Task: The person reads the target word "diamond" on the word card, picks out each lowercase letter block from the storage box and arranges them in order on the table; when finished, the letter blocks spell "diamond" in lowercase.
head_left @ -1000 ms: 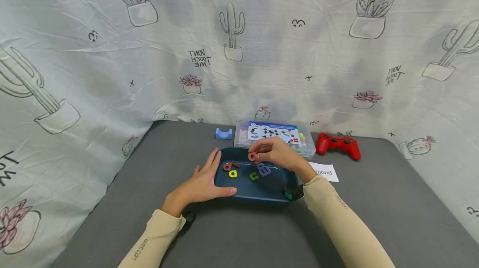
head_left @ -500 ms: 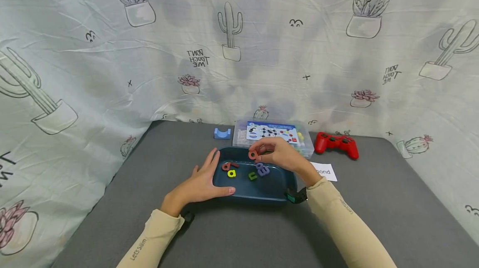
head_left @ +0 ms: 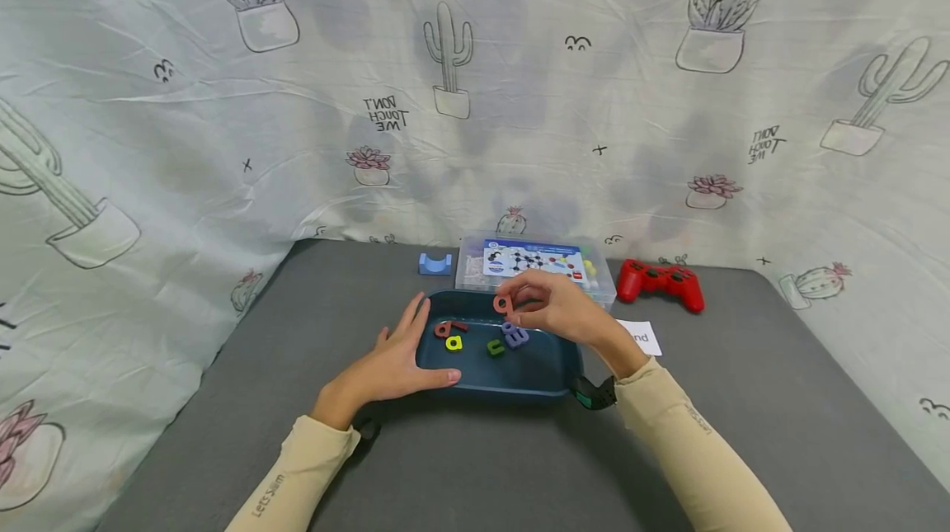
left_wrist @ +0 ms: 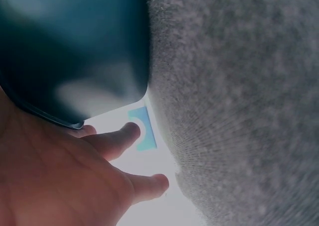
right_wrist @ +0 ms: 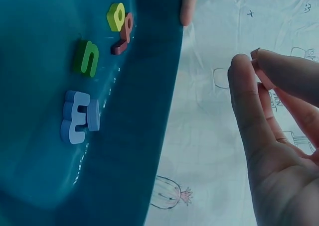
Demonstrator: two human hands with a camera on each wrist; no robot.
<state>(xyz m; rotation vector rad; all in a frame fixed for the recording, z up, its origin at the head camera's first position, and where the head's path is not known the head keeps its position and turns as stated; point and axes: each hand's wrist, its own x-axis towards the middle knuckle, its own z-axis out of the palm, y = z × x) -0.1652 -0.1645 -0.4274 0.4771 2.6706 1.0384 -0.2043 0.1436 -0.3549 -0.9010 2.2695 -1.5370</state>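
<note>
My right hand (head_left: 558,309) pinches a red letter (head_left: 503,303) between thumb and fingertips, above the far rim of a dark blue tray (head_left: 545,367). A ring and a straight stem show on it, like a q or p. In the right wrist view the letter is mostly hidden by the fingers. My left hand (head_left: 389,359) rests against the tray's left end, fingers straight and spread, thumb over the near rim. Inside the tray lie a yellow letter (head_left: 453,343), a red letter (right_wrist: 127,28), a small red piece (right_wrist: 119,47), a green n (right_wrist: 86,58), a purple-blue m (right_wrist: 74,119) and a small rounded purple-blue piece (right_wrist: 93,115).
Behind the tray stands a clear plastic box (head_left: 534,260) with a printed label. A light blue curved block (head_left: 435,264) is to its left, a red game controller (head_left: 660,284) to its right. Partly behind my right wrist lies a white word card (head_left: 644,337). A patterned cloth (head_left: 519,144) hangs behind the table.
My right hand has turned the red letter slightly and lifted it a little, so its stem shows more plainly. The left hand keeps its place on the tray. The head view has shifted slightly.
</note>
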